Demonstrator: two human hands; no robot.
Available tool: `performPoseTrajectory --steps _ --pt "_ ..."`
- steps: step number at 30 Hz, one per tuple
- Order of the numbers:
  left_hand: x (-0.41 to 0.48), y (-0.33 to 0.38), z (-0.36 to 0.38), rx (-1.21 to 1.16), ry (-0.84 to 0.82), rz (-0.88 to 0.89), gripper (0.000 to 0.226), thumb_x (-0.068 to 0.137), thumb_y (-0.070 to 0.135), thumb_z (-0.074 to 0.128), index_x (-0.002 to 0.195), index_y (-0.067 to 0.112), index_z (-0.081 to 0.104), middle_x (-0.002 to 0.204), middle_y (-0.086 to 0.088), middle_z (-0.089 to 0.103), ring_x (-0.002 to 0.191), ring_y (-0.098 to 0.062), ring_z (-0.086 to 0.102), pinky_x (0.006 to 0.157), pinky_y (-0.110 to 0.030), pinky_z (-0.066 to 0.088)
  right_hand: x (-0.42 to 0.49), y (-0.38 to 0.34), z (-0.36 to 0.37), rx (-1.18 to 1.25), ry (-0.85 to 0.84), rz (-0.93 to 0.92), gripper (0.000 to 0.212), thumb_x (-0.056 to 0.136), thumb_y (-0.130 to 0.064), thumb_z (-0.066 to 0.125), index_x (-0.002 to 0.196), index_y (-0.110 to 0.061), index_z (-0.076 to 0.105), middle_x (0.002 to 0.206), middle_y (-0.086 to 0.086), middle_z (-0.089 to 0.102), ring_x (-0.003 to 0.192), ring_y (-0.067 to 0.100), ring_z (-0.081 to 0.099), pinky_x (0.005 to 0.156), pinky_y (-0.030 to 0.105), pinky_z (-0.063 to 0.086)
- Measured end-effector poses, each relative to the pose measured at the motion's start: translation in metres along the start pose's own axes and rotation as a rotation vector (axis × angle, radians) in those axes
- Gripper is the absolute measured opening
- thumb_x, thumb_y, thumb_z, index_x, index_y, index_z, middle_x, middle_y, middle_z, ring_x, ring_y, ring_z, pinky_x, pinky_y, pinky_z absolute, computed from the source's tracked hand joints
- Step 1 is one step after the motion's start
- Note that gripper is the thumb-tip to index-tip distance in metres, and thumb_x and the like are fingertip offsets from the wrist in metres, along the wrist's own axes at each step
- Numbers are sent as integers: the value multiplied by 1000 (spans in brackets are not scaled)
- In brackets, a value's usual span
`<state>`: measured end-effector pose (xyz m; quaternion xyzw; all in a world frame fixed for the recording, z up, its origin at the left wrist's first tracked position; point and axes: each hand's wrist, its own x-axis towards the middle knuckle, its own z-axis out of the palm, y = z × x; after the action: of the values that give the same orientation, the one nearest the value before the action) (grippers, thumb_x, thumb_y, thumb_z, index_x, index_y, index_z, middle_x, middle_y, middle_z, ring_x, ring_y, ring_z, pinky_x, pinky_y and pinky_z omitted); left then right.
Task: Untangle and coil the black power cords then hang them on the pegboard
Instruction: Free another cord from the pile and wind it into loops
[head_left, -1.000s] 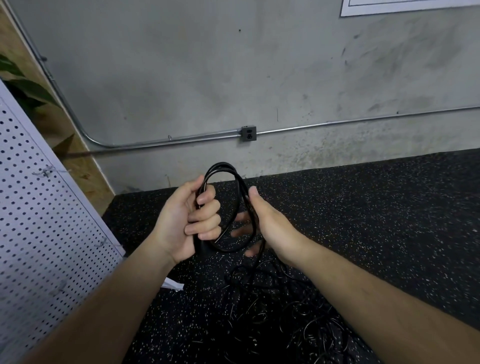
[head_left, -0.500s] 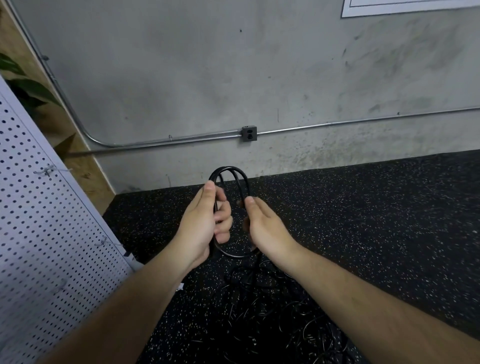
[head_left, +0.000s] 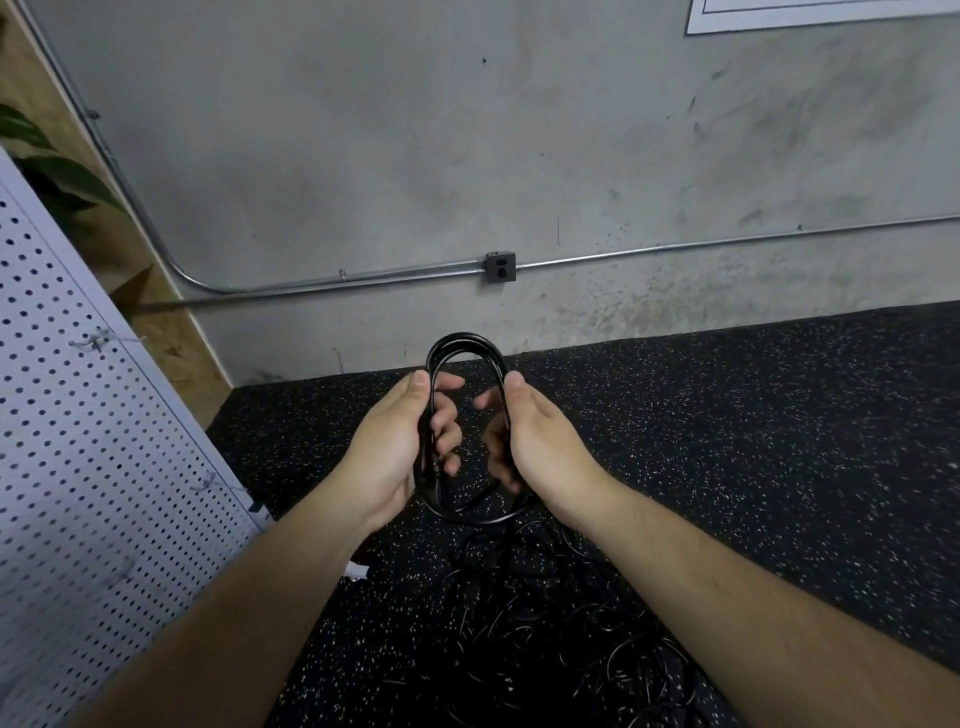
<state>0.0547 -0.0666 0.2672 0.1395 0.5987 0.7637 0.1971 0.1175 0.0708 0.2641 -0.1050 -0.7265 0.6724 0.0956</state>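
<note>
A black power cord, wound into an upright oval coil (head_left: 464, 345), is held between both hands in the middle of the view. My left hand (head_left: 397, 449) grips its left side, fingers curled around the strands. My right hand (head_left: 540, 441) grips the right side, thumb on top. A loose strand drops from the coil's bottom to a tangled heap of black cords (head_left: 561, 639) on the floor below. The white pegboard (head_left: 78, 467) leans at the left, with thin metal hooks (head_left: 96, 340) on it.
The speckled black rubber floor (head_left: 753, 441) runs to a grey concrete wall with a metal conduit and an outlet box (head_left: 500, 266). A wooden panel and plant leaves (head_left: 47, 171) stand behind the pegboard. A small white piece (head_left: 358, 570) lies by the pegboard's foot.
My hands have drawn level and spread the coil into a taller, neater oval. My right thumb now rests on the coil's right side; the view has shifted slightly.
</note>
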Motion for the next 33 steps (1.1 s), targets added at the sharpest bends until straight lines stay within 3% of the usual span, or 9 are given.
performPoseTrajectory --steps 4,6,9,12,15,20,25,30,33 --pt "-1 3 -6 125 -24 -32 36 113 31 28 122 11 57 72 1 42 58 -12 40 52 -31 47 3 4 -3 -246 57 -44 44 109 -45 25 100 -21 60 67 -2 60 56 14 59 53 29 48" --pt "-4 -2 1 180 24 48 33 113 29 29 116 13 57 71 3 42 54 -11 37 47 -28 40 5 8 -2 -432 112 -98 45 108 -47 24 97 -21 59 77 -2 65 71 17 63 69 34 50" --pt "-6 -14 16 317 155 192 29 112 30 28 107 18 54 69 7 40 51 -7 33 43 -23 29 1 13 4 -526 183 -155 45 109 -44 23 92 -18 56 80 -1 63 75 18 61 69 34 46" --pt "-10 -24 20 493 164 407 29 110 37 29 107 21 53 71 13 48 56 -4 42 50 -20 37 -5 14 12 -480 196 -178 45 109 -43 22 89 -19 55 79 -3 63 73 13 59 65 31 42" --pt "-15 -27 21 641 149 574 19 109 29 35 109 24 54 79 23 61 73 -1 59 69 -16 46 -7 13 20 -358 161 -165 48 109 -42 24 105 -18 66 97 1 72 91 15 67 78 31 50" --pt "-14 -22 22 816 155 780 25 108 18 40 113 11 63 96 5 66 90 -8 63 77 -22 49 -3 4 21 -181 55 -107 49 109 -48 26 117 -24 68 107 -5 72 101 8 66 86 27 52" --pt "-11 1 19 397 243 478 24 110 28 37 106 22 60 61 15 50 50 -2 43 45 -19 33 9 8 3 62 -129 19 55 106 -57 26 109 -19 66 87 3 62 79 14 59 57 32 53" --pt "-5 29 2 146 376 398 29 111 29 33 101 15 56 62 12 47 45 -7 30 40 -24 21 5 40 -5 22 -294 97 63 101 -63 28 116 -13 64 88 4 64 84 21 65 82 43 61" --pt "1 37 -12 15 485 354 30 112 30 33 97 16 55 64 9 41 46 -5 28 39 -21 24 -6 61 -8 -141 -372 43 58 102 -60 27 109 -12 59 87 4 67 96 24 71 102 46 52"
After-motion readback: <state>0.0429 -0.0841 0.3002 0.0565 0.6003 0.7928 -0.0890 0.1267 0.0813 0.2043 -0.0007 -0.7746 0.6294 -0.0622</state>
